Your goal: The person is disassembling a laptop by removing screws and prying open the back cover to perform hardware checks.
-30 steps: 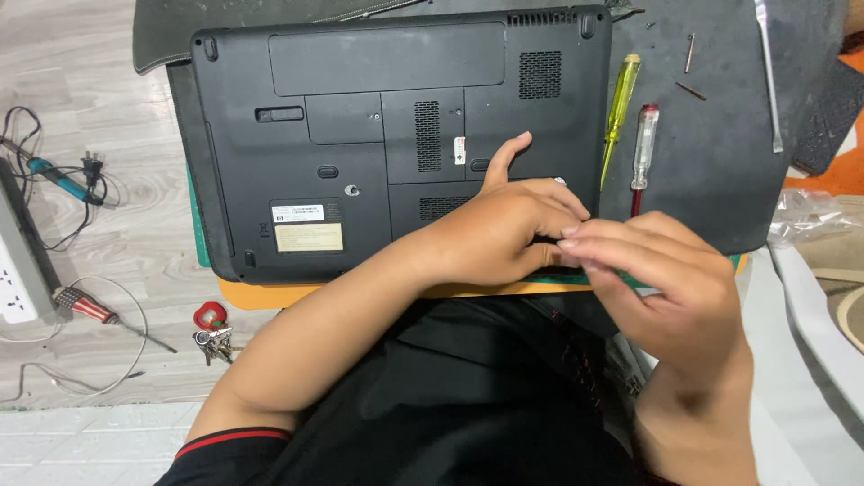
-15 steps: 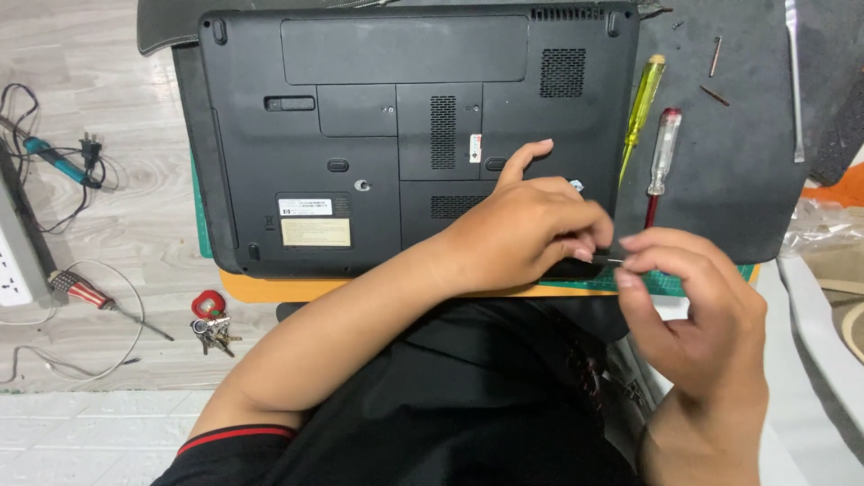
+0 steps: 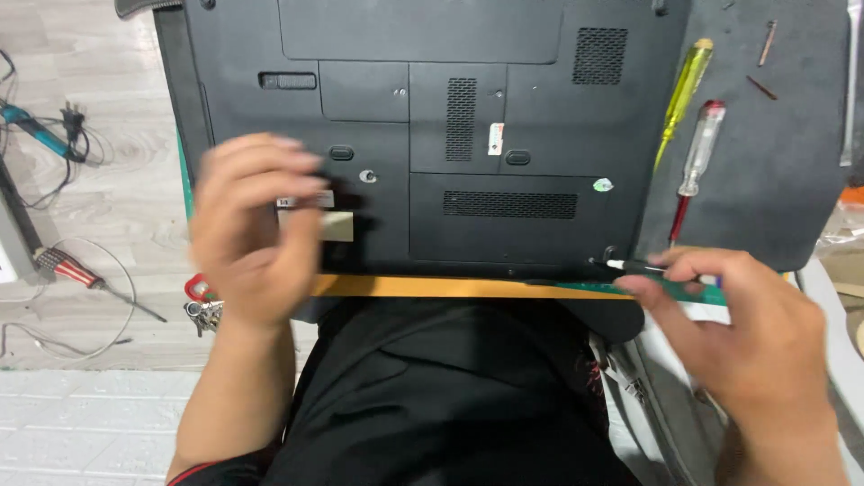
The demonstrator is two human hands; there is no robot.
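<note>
We pinch a slim dark screwdriver [image 3: 641, 266] in our right hand [image 3: 738, 342] at the upturned black plastic laptop's [image 3: 432, 135] corner screw; left hand [image 3: 256, 225] hovers, fingers loosely spread (blurred); next needs a square seat.

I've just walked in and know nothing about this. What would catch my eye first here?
A big black laptop lies upside down in the middle, its vents and panels facing up. The right hand holds a thin tool at the laptop's near right corner, while the blurred left hand hovers over its left side. Two screwdrivers, a yellow one and a red-and-clear one, lie on a dark mat to the right.
</note>
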